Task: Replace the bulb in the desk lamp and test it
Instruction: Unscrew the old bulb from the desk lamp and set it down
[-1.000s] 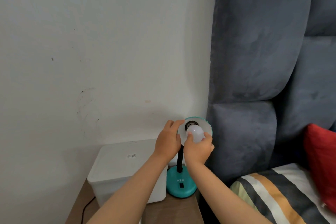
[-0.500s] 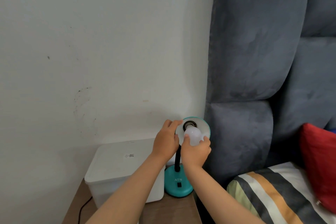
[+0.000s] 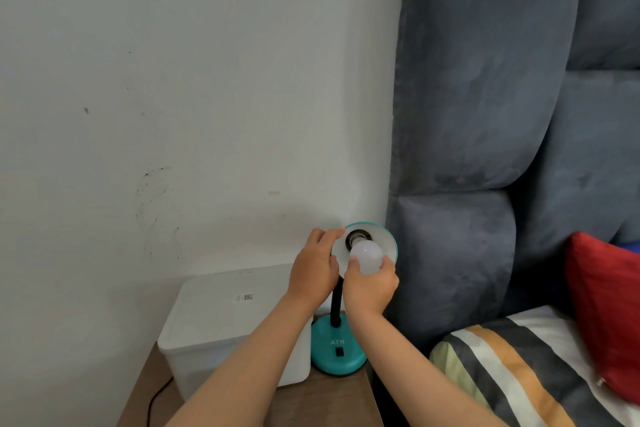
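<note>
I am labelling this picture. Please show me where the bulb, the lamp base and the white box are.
bulb (image 3: 366, 255): head view, on its round white globe.
lamp base (image 3: 337, 355): head view, on its teal top near the switch.
white box (image 3: 221, 308): head view, on its lid.

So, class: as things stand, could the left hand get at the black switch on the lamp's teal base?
Probably yes. The switch faces the camera on the teal base with nothing covering it. The left hand is busy steadying the lamp shade, so it must let go first, then drop down past the black neck.
</note>
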### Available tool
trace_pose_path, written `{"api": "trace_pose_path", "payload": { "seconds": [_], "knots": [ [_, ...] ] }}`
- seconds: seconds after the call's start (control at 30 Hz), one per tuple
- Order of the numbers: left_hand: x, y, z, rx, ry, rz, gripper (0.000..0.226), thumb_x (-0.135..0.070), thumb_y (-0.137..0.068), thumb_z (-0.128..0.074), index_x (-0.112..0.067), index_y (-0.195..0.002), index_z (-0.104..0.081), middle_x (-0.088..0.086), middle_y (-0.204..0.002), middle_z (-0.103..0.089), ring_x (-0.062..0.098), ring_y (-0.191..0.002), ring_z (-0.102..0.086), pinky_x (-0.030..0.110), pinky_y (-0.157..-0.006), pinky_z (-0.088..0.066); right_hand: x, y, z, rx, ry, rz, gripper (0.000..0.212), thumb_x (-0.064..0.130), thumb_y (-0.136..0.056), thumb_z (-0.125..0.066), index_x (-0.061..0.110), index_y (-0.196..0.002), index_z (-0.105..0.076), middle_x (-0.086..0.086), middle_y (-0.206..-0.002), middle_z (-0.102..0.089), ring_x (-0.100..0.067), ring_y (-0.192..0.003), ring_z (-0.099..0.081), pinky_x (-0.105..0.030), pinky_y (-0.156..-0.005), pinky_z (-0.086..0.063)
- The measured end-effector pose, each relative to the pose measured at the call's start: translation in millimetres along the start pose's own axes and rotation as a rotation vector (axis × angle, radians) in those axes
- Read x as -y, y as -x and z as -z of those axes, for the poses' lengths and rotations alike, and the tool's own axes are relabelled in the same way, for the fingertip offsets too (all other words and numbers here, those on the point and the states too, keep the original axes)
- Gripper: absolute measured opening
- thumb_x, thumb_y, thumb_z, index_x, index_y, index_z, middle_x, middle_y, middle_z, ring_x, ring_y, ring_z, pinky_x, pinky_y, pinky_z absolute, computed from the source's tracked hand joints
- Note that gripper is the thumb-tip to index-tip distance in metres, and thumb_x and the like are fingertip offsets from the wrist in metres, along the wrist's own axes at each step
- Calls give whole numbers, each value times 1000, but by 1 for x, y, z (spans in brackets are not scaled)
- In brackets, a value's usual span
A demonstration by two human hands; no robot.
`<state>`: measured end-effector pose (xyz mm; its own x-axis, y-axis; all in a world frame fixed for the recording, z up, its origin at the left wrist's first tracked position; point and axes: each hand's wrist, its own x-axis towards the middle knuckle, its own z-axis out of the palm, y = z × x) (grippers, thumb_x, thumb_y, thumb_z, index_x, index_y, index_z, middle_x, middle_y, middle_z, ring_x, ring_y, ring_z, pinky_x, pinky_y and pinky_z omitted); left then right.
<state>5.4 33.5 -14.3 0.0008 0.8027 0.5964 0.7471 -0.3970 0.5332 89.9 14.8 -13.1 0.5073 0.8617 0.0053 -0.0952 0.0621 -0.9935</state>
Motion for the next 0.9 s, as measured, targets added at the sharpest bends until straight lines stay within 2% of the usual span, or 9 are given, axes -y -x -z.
{"api": "trace_pose_path", "payload": {
  "seconds": [0.1, 0.23, 0.33, 0.47, 0.57, 0.67, 0.73, 0.8, 0.9],
  "knots": [
    [1, 0, 0, 0, 0, 7, 52, 4, -82, -48, -23, -127, -50, 2, -111, -50, 19, -85, -59, 31, -69, -52, 1, 0, -2, 18, -47, -8, 62, 6, -82, -66, 15, -137, -39, -15, -134, -34, -24, -96, -54, -34, -86, -48],
    [1, 0, 1, -2, 7, -2, 52, 4, -83, -48, -23, -127, -50, 2, -112, -50, 19, -84, -59, 31, -69, -52, -6, -1, -1, 6, -60, 35, 60, 2, -80, -67, 17, -134, -45, -14, -131, -39, -29, -111, -55, -36, -91, -49],
    [2, 1, 1, -1, 12, -4, 52, 4, -83, -47, -22, -128, -49, 3, -114, -50, 20, -85, -59, 36, -71, -53, -5, -3, 4, 8, -17, 65, 55, 8, -81, -67, 17, -131, -47, -11, -130, -47, -26, -111, -55, -29, -85, -45],
    [2, 0, 0, -3, 13, -1, 52, 4, -83, -47, -23, -128, -49, 3, -113, -50, 19, -87, -59, 33, -70, -52, -1, -5, 5, 22, -16, 62, 57, 14, -79, -71, 18, -130, -45, -11, -131, -47, -24, -111, -52, -30, -83, -44],
    [1, 1, -1, -4, 16, -9, 51, 4, -83, -48, -23, -127, -50, 2, -113, -50, 18, -88, -59, 30, -70, -52, 3, -6, 3, 12, -38, 47, 59, 22, -78, -73, 17, -130, -46, -13, -130, -47, -19, -102, -49, -28, -79, -41],
    [2, 1, -1, -4, 14, -5, 51, 3, -84, -48, -23, -127, -49, 2, -113, -50, 18, -88, -59, 31, -70, -52, 5, -7, 2, 8, -50, 62, 51, 24, -83, -69, 17, -129, -50, -13, -130, -47, -12, -95, -43, -26, -79, -40],
    [2, 0, -1, -2, 13, -6, 51, 3, -83, -48, -23, -127, -50, 2, -113, -50, 19, -88, -59, 31, -70, -52, 4, -6, 2, 18, -28, 91, 46, 17, -84, -67, 18, -128, -53, -13, -129, -46, -13, -96, -44, -24, -80, -40],
    [2, 0, -1, -1, 11, -8, 51, 4, -83, -48, -23, -127, -50, 3, -113, -50, 19, -88, -59, 30, -70, -51, 2, -4, 3, 43, 11, 154, 45, 1, -82, -63, 18, -122, -58, -11, -128, -42, -17, -104, -48, -23, -85, -40],
    [2, 2, -1, -7, 15, -9, 52, 4, -83, -48, -23, -127, -50, 2, -112, -50, 18, -88, -58, 29, -70, -51, 1, -4, 3, 49, 54, 202, 56, -10, -78, -58, 17, -127, -52, -10, -133, -41, -26, -121, -46, -25, -91, -40]
  ]
}}
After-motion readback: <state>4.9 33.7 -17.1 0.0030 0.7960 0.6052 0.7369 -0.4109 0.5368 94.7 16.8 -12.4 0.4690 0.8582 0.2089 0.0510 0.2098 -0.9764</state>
